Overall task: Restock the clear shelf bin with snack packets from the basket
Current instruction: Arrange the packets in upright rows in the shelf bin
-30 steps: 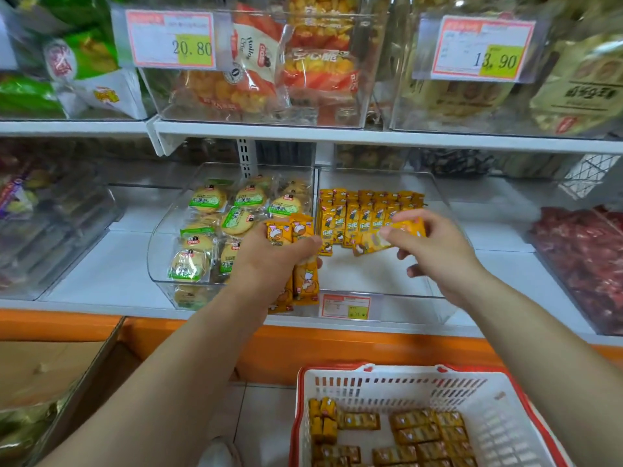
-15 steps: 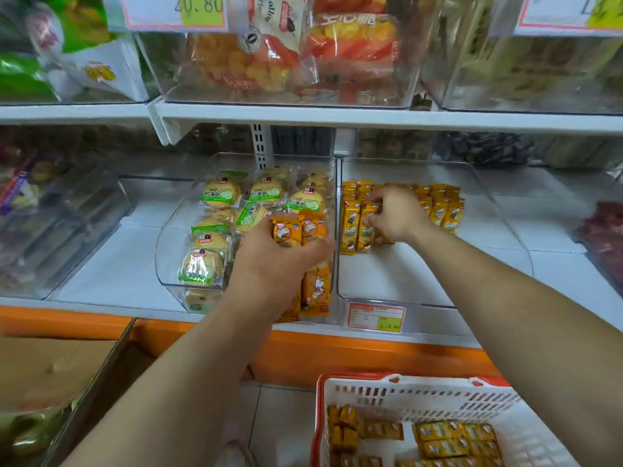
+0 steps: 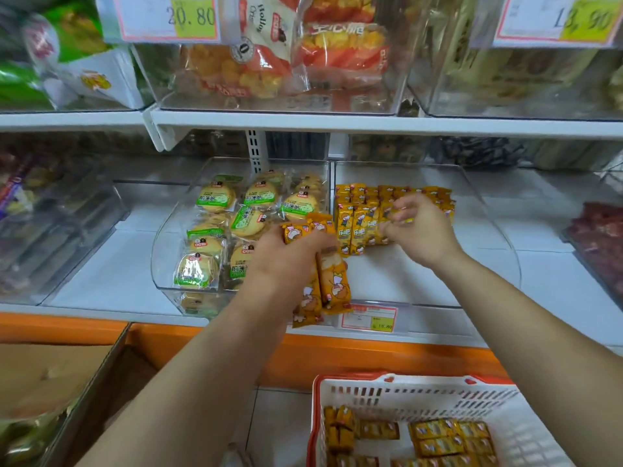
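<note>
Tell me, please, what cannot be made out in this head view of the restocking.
Head view:
- Left hand grips a bundle of packets; the hand itself hides their count.
- Right hand: blur hides whether it pinches anything.
- Basket: bottom edge cuts off its stock.
- Bin's price tag: print too small.

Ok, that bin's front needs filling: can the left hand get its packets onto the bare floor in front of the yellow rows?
Probably yes: the left hand, gripping packets, is beside the open front of the bin; the bare floor lies clear, right hand further back.
</note>
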